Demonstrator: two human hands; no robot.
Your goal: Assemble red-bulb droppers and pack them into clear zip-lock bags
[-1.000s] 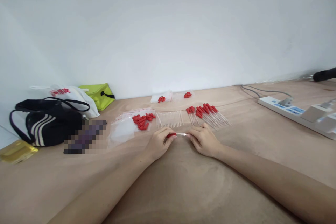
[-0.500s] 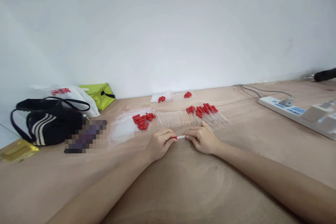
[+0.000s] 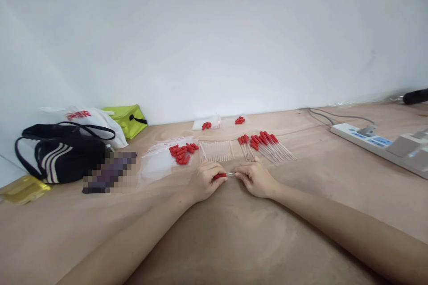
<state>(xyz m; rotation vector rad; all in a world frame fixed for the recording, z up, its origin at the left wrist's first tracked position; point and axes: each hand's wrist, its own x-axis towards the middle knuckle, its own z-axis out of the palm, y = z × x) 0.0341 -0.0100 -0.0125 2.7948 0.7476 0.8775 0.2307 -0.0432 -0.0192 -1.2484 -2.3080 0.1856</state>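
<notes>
Between thumb and fingers, my left hand (image 3: 206,181) pinches a red rubber dropper bulb (image 3: 220,176). My right hand (image 3: 256,179) is closed on the clear glass dropper tube (image 3: 230,174), which runs level from the bulb to its fingertips. Just beyond the hands lies a row of bare tubes (image 3: 216,151). Left of that row is a pile of loose red bulbs (image 3: 182,153) on a clear zip bag (image 3: 155,167). To the right, droppers with bulbs fitted (image 3: 267,144) lie side by side, their tips pointing toward me.
Two small bags with red bulbs (image 3: 206,125) lie near the wall. At left are a black bag (image 3: 63,153), a white plastic bag (image 3: 100,120), a lime green bag (image 3: 129,121), a yellow packet (image 3: 25,190) and a pixelated dark item (image 3: 110,173). A power strip (image 3: 354,135) with cables stands at right.
My hands remain at nearly the same spot. More of the red bulb shows in my left hand, and the visible stretch of tube between the hands is a little shorter.
</notes>
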